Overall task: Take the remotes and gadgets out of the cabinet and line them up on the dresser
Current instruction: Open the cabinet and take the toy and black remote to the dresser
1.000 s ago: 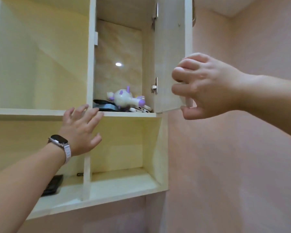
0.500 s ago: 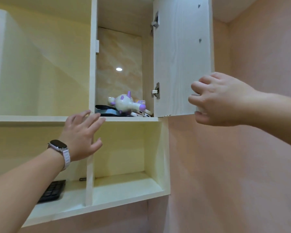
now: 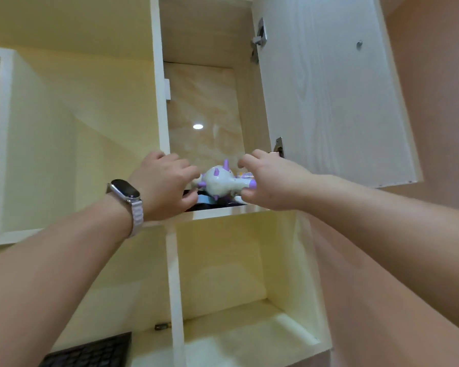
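Note:
A white gadget with purple horns [image 3: 219, 181] lies on the upper cabinet shelf [image 3: 223, 213], on top of flat black gadgets [image 3: 204, 207] and a light blue piece. My right hand [image 3: 273, 181] is at its right end, fingers above and thumb below the purple-tipped handle. My left hand [image 3: 162, 186], with a watch on the wrist, reaches in from the left. Its fingers curl beside the white gadget and its thumb rests on the black items. Whether it grips anything is hidden.
The cabinet door [image 3: 329, 102] stands swung open to the right, above my right forearm. Below is an open cubby [image 3: 249, 327]. A black keyboard [image 3: 90, 352] and a small metal piece [image 3: 161, 326] lie in the lower left cubby. A pink wall is at right.
My right hand let go of the door edge and moved left into the cabinet. My left hand rose to the shelf. Both now flank the white gadget, and the door is open wider.

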Action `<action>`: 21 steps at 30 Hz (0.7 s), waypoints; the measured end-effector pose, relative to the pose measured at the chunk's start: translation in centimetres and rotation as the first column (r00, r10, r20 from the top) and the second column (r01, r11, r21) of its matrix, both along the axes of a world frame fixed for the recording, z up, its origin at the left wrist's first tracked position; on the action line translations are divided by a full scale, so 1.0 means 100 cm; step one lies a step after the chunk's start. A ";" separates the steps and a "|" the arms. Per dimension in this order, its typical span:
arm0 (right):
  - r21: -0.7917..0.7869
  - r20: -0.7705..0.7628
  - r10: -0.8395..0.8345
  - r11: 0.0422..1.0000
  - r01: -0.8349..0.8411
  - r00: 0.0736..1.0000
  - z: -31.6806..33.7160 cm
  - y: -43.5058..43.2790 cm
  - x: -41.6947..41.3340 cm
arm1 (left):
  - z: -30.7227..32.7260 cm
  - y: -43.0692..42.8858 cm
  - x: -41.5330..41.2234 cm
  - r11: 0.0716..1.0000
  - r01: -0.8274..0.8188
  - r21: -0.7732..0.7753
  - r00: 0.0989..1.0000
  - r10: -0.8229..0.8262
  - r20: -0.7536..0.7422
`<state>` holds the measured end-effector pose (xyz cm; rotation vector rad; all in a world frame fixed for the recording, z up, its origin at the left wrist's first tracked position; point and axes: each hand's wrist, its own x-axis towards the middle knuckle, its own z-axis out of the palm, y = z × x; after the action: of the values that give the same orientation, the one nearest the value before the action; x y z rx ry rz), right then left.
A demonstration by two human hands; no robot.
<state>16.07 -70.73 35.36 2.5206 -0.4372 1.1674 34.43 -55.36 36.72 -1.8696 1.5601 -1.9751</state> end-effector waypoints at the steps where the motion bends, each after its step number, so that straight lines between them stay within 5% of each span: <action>1: 0.032 0.001 0.009 0.999 -0.009 1.000 0.005 -0.006 0.013 | 0.011 -0.003 -0.001 0.998 -0.057 0.025 0.998 0.057 0.014; 5: 0.112 -0.044 -0.048 0.992 0.053 0.998 0.017 -0.029 0.058 | 0.038 -0.019 -0.010 0.921 -0.364 0.140 0.931 0.352 0.100; 11: 0.142 -0.160 -0.144 0.976 0.167 0.977 0.024 -0.045 0.087 | 0.043 -0.040 -0.020 0.763 -0.600 0.241 0.795 0.601 0.080; 16: 0.122 -0.157 -0.221 0.963 0.241 0.962 0.031 -0.048 0.102 | 0.039 -0.061 -0.030 0.672 -0.658 0.341 0.698 0.714 -0.061; 21: 0.130 -0.134 -0.204 0.966 0.222 0.970 0.029 -0.053 0.108 | 0.036 -0.061 -0.025 0.620 -0.701 0.351 0.658 0.753 -0.016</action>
<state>26.85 -76.07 38.25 2.5688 -0.7651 0.9290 31.96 -61.43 40.34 -2.0756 0.8038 -1.1493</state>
